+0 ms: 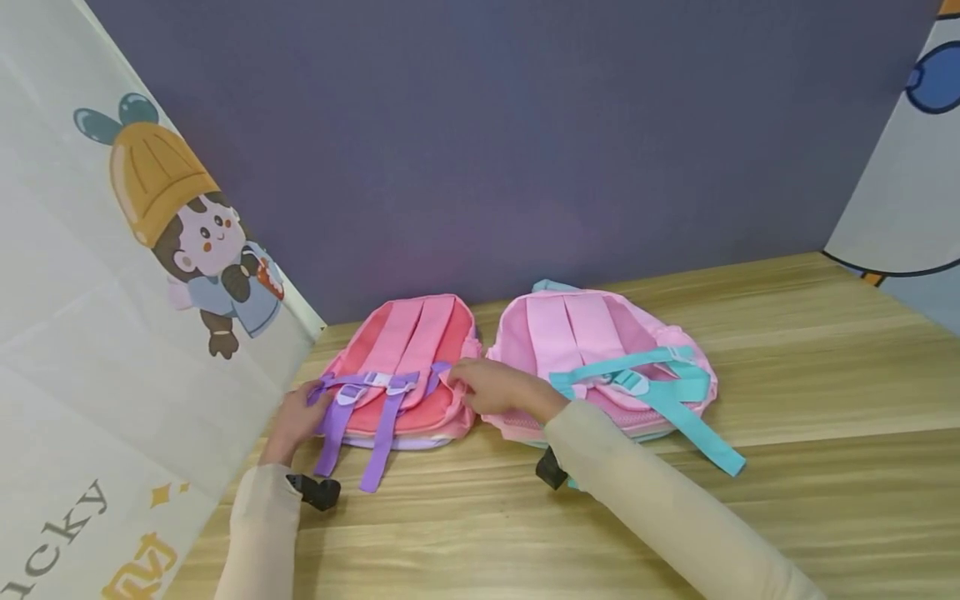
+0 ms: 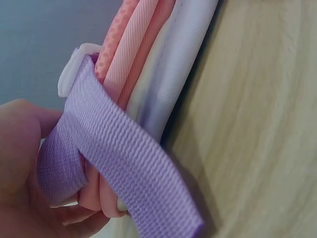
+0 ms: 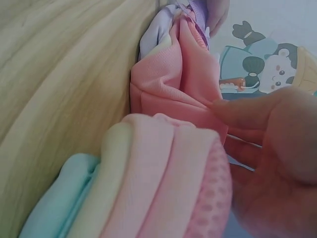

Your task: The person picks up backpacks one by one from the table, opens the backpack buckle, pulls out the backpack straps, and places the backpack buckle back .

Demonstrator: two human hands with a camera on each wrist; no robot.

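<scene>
A coral-pink backpack (image 1: 424,414) lies with its strap side up, purple webbing straps (image 1: 382,442) trailing off its near edge. My left hand (image 1: 297,417) grips its left side. The left wrist view shows the thumb by the purple strap (image 2: 124,129) and fingers under the bag's corner. At the opposite side, my right hand (image 1: 506,387) pinches the coral backpack's edge, thumb against the pink side fabric (image 3: 198,94). That wrist passes over a second, light pink backpack (image 1: 592,321) with turquoise straps (image 1: 690,421), lying just to the right, also strap side up.
Both bags lie on a wood-grain table (image 1: 480,533). Behind them rises a dark grey-blue panel (image 1: 510,142). A white wall sheet with a cartoon figure (image 1: 217,250) borders the left, and another printed sheet (image 1: 915,175) stands at the right.
</scene>
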